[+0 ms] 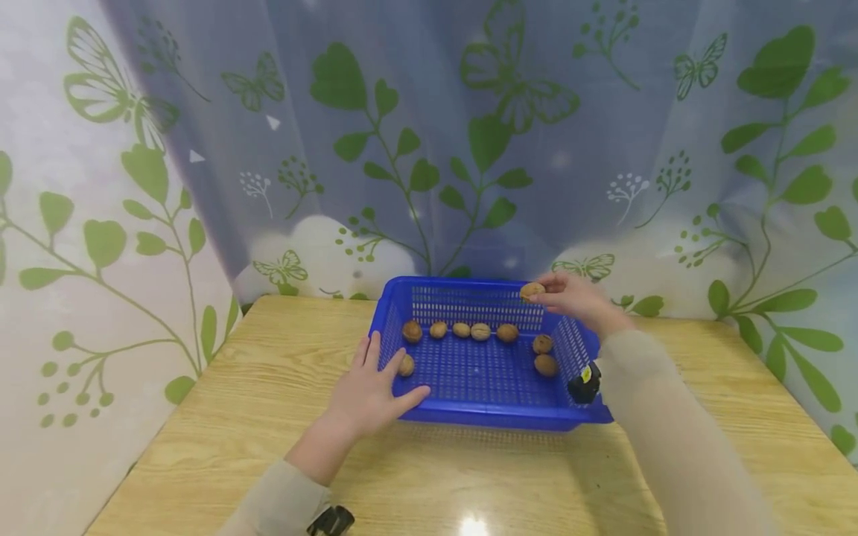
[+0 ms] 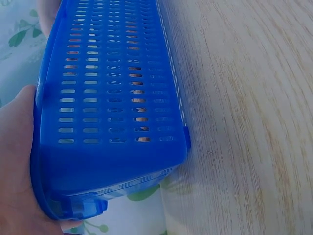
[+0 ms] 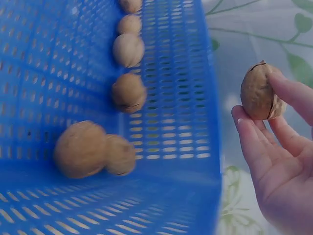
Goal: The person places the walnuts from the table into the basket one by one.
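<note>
My right hand (image 1: pixel 575 296) pinches a brown walnut (image 3: pixel 258 92) between thumb and fingertips, over the back right rim of the blue plastic basket (image 1: pixel 496 412). A crack runs along the shell in the right wrist view. My left hand (image 1: pixel 367 391) rests at the basket's front left corner, its fingers spread over the rim. Inside, several walnuts (image 1: pixel 480 332) lie in a row along the back wall. Two more walnuts (image 1: pixel 546 365) sit near the right wall, one in front of the other. By my left fingers lies a single walnut (image 1: pixel 406 365).
The basket stands on a light wooden table (image 1: pixel 221 417). Right behind it hangs a blue curtain (image 1: pixel 429 149) with green leaves and butterflies. Black wrist devices show at the left cuff and beside the right sleeve (image 1: pixel 663 417).
</note>
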`<state>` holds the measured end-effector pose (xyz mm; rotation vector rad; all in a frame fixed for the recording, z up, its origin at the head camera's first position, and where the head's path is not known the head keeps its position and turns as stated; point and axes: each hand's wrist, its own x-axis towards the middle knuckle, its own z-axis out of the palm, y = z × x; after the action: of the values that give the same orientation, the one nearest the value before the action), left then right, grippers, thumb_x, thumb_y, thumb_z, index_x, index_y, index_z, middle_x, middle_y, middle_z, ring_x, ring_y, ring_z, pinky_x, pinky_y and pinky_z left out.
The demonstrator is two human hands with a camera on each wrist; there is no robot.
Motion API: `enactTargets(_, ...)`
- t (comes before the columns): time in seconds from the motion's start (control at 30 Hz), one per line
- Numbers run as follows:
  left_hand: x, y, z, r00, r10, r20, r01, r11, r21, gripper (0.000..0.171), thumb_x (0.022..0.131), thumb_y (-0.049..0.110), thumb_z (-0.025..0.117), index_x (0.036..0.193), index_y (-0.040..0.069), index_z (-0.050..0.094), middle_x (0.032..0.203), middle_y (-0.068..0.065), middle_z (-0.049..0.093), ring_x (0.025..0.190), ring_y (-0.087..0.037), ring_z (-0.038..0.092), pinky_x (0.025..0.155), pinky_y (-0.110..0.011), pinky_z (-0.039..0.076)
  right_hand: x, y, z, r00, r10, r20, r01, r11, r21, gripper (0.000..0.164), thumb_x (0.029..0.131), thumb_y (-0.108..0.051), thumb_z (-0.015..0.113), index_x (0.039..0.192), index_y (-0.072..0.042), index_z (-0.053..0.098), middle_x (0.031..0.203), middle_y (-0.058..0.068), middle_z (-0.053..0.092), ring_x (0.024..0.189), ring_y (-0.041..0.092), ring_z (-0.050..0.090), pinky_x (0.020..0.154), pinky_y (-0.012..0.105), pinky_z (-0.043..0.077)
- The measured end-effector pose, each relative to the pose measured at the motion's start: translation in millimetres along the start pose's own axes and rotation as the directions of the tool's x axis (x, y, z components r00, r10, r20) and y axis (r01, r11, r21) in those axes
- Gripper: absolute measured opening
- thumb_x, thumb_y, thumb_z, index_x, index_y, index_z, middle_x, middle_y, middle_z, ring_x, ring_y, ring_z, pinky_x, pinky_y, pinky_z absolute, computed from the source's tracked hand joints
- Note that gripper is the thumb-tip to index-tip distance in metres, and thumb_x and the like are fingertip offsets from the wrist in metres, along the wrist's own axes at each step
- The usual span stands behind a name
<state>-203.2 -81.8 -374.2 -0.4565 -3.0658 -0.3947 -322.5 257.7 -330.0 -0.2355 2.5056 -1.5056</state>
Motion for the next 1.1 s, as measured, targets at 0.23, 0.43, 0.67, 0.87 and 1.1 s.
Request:
enactTargets(0.23,2.1,1.2,1.6,1.0,0.01,-0.005,-0.01,1.0,0.002,0.084,0.084,0.073,0.036,0.143,0.013,0.041,0.151,-0.027,0.011,0.139,-0.039,0.005,0.096,-0.054,0.037,9,31,10,0.999,-0.026,-0.035,0.016,0.966,-0.256,0.051,0.089,-0.021,0.063,0.122,0.013,0.046,0.123,0.032,0.05,0.115,0.043,0.047,0.095,0.049,0.039)
enactTargets(0.43,5.1,3.1,7.4,1.0,0.013,-0.004,-0.013,1.0,-0.004,0.085,0.083,0.074,0.035,0.143,0.014,0.039,0.151,-0.026,0.01,0.139,-0.038,0.004,0.096,-0.053,0.038,6,42,15,0.999,-0.046,0.003,0.045,0.965,-0.257,0.046,0.089,-0.017,0.064,0.119,0.013,0.047,0.12,0.031,0.052,0.114,0.043,0.048,0.095,0.05,0.039)
enactTargets(0.67,2.5,6.7,8.8,1.0,0.023,-0.001,-0.023,1.0,-0.02,0.085,0.083,0.073,0.038,0.143,0.013,0.04,0.151,-0.026,0.01,0.139,-0.039,0.004,0.096,-0.054,0.038,0,46,12,0.997,-0.066,-0.043,0.058,0.983,-0.172,0.052,0.089,-0.013,0.062,0.127,0.015,0.041,0.126,0.033,0.047,0.119,0.044,0.043,0.099,0.051,0.034)
enactTargets(0.87,5.0,5.9,6.5,0.998,0.039,-0.042,-0.041,0.999,-0.031,0.084,0.084,0.071,0.041,0.142,0.011,0.042,0.151,-0.027,0.01,0.139,-0.039,0.003,0.1,-0.054,0.032,3,45,8,0.989,-0.109,-0.096,0.095,0.986,-0.135,0.046,0.089,-0.006,0.06,0.126,0.015,0.043,0.122,0.032,0.049,0.115,0.042,0.045,0.098,0.05,0.035)
enactTargets(1.1,2.4,3.5,2.8,0.999,0.029,-0.037,-0.03,0.999,-0.037,0.084,0.084,0.071,0.041,0.142,0.011,0.041,0.15,-0.028,0.01,0.139,-0.041,0.005,0.097,-0.055,0.036,8,41,12,0.987,-0.093,-0.132,0.084,0.994,-0.071,0.041,0.091,0.003,0.051,0.126,0.019,0.037,0.126,0.037,0.042,0.12,0.046,0.04,0.102,0.049,0.032)
